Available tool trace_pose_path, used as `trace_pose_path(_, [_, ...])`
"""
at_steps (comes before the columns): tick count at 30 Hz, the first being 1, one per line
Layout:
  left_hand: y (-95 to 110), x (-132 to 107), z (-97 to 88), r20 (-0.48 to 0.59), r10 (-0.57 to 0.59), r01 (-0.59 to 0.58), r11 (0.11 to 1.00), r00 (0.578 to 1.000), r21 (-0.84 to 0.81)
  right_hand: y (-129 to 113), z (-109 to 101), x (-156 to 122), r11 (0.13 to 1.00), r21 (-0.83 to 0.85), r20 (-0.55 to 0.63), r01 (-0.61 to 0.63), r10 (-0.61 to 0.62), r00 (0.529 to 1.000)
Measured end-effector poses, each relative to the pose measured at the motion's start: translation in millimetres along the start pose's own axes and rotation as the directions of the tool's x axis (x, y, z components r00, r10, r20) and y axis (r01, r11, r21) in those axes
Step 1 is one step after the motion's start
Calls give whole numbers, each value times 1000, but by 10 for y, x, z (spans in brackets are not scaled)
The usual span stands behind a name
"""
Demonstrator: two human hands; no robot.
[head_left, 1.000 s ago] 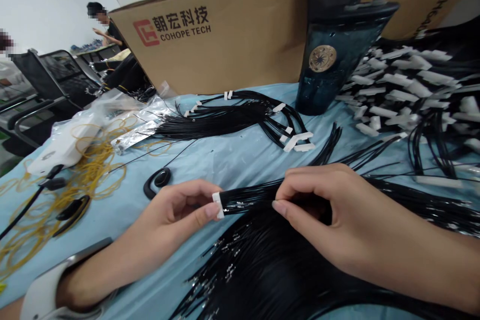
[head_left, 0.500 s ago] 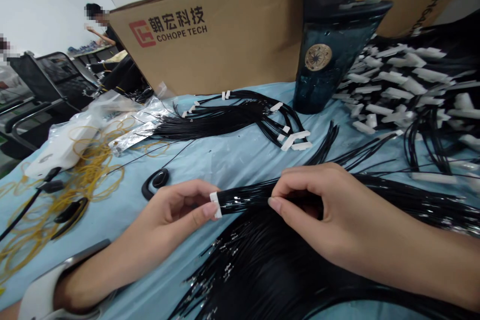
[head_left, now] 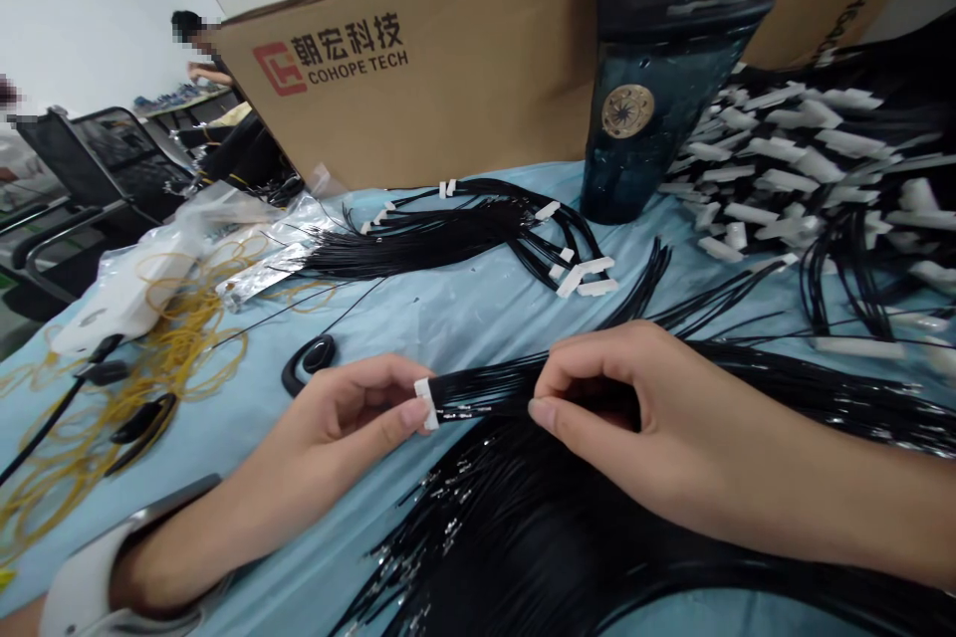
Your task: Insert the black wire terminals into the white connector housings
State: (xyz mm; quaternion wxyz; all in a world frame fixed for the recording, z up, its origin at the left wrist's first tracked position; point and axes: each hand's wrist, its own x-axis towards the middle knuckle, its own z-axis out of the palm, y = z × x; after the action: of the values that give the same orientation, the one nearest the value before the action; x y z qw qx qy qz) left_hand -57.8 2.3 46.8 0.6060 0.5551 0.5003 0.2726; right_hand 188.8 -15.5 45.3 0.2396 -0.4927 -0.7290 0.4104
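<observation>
- the left hand (head_left: 336, 428) is closed in a pinch, thumb and fingers gripping a small white plastic connector (head_left: 426, 404) at the end of a flat bunch of thin black wires (head_left: 482, 395)
- the right hand (head_left: 619, 408) is closed too, its thumb and bent fingers pinching the same black wires just beyond the connector, so the bunch spans the short gap between the two hands, held above the table
- the connector sits right against the left fingertips, tilted nearly upright, with small metal terminals glinting along the wires near it
- a white band (head_left: 90, 567) wraps the left wrist
- below and to the right of the hands, a large mass of loose black wires (head_left: 508, 542) with crimped metal ends spreads over a pale blue cloth (head_left: 448, 323) covering the table
- farther ahead lies a bundle of black wires (head_left: 448, 239) with white connectors on its ends, and at the right a heap of white-ended wire harnesses (head_left: 777, 169)
- a dark teal tumbler (head_left: 627, 149) with a round gold emblem stands between them, before a brown cardboard box panel (head_left: 403, 90) printed "cohope tech"
- at the left lie tangled yellow rubber bands (head_left: 175, 343), a clear plastic bag (head_left: 156, 259), a foil strip (head_left: 261, 274) and small black looped parts (head_left: 310, 363)
- in the background, a co-worker (head_left: 190, 40) is beyond black office chairs (head_left: 112, 154)
</observation>
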Motion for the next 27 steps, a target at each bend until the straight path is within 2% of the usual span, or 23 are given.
trace_pose_path(4, [-10,6,7,-33,1,-1,1000,999,14,34,15,-4,1000,-29,-5,7,-8,1000])
trace_pose_path(22, [-8,-1,-4,2,4,-4,1000,1000,28,45,55,24,998,-7,-22,66,-66,998])
trace_pose_path(27, [-20,13,-5,11,-7,7,1000,1000,-21,35,29,34,999,15,38,51,-51,998])
